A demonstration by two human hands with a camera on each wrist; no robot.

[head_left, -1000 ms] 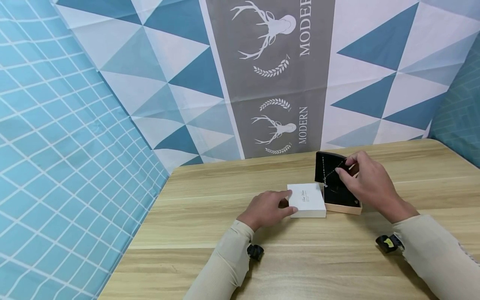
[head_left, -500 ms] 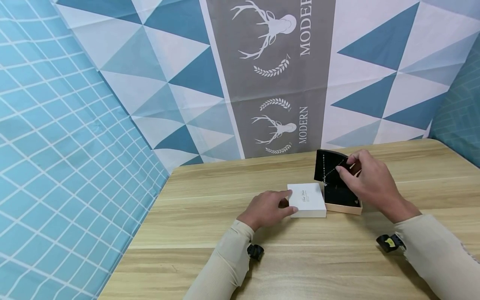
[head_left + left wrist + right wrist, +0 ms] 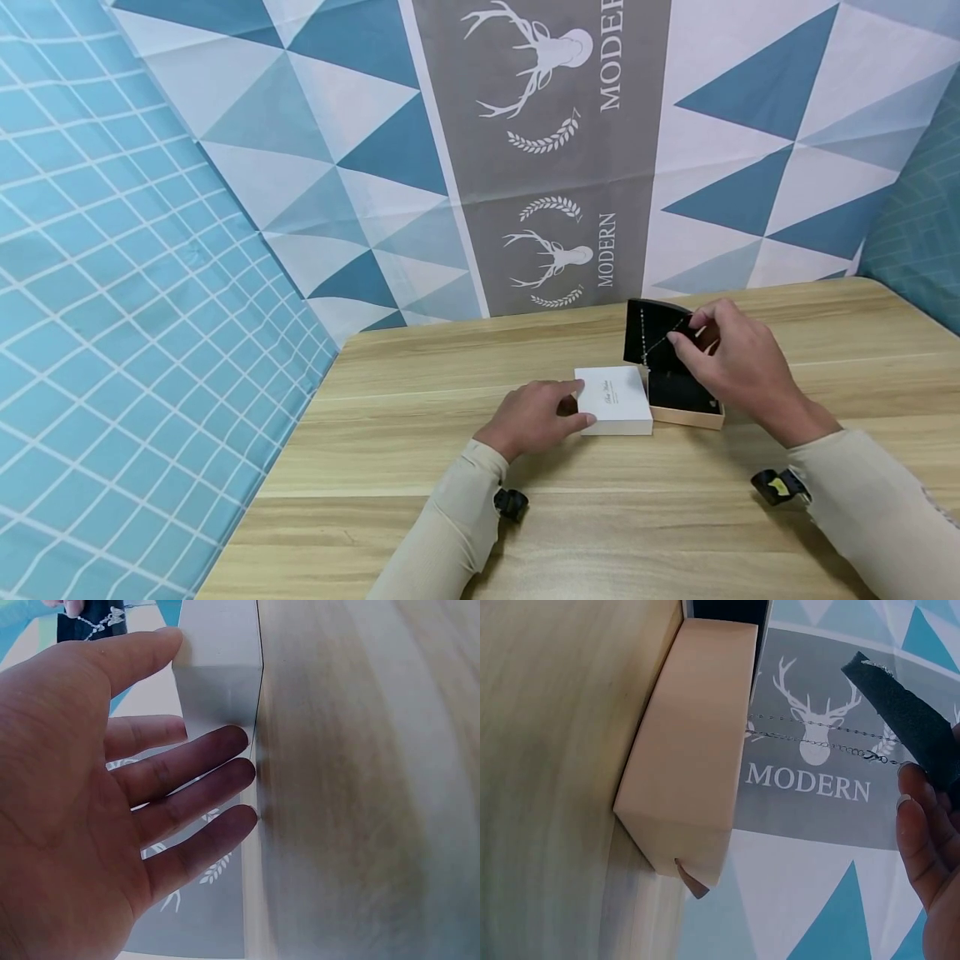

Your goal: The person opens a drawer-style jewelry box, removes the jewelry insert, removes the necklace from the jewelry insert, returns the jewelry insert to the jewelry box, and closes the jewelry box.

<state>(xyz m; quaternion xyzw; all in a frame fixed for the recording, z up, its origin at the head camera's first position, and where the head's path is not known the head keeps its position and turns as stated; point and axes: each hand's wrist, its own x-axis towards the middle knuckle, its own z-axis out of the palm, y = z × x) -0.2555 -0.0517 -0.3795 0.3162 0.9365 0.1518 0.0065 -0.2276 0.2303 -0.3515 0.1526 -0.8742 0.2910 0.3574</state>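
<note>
My right hand (image 3: 738, 362) pinches a black jewellery pad (image 3: 634, 333) between thumb and fingers. A fine silver necklace (image 3: 642, 337) lies across this pad, its pendant near the lower edge. The pad stands tilted above a peach box tray (image 3: 686, 418) with a black inside. In the right wrist view, thin chains (image 3: 817, 742) run from the pad towards the tray (image 3: 694, 727). My left hand (image 3: 531, 417) touches the left side of a white lid (image 3: 615, 400) with thumb and index finger. Its other fingers (image 3: 202, 795) lie fairly straight beside the lid in the left wrist view.
Lid and tray sit side by side on a wood-grain table (image 3: 420, 450). A small ribbon tab (image 3: 692, 881) sticks out of the tray's end. Behind the table hangs a patterned cloth (image 3: 555, 167), and a blue gridded cloth (image 3: 135, 317) is at the left.
The black pad with the necklace has shifted slightly up and to the left above the tray, the right hand still pinching it. My left hand and the lid have stayed put.
</note>
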